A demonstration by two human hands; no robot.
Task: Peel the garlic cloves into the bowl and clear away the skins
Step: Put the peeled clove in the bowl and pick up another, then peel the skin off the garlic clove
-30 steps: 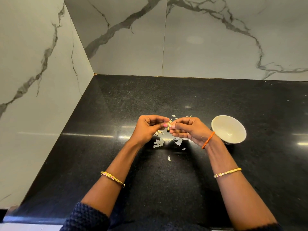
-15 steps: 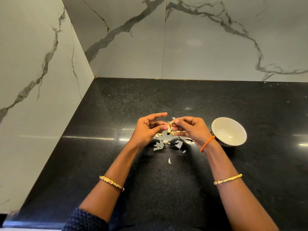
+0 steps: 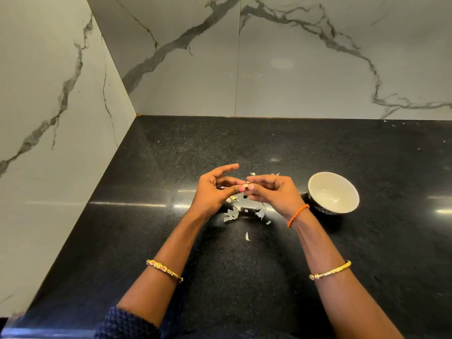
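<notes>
A small garlic clove is pinched between the left hand and right hand, above the worktop. It looks light, hard and slippery; its papery skin is best nipped by fingertips.

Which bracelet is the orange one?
The orange thread bracelet sits on the right wrist, close to the right hand. The two gold bangles sit farther down the forearms.

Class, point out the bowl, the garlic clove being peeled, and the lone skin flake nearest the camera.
bowl [image 3: 327,192]: head view, inner wall.
garlic clove [image 3: 245,186]: head view, pale tip between fingertips.
skin flake [image 3: 247,236]: head view, middle.
</notes>
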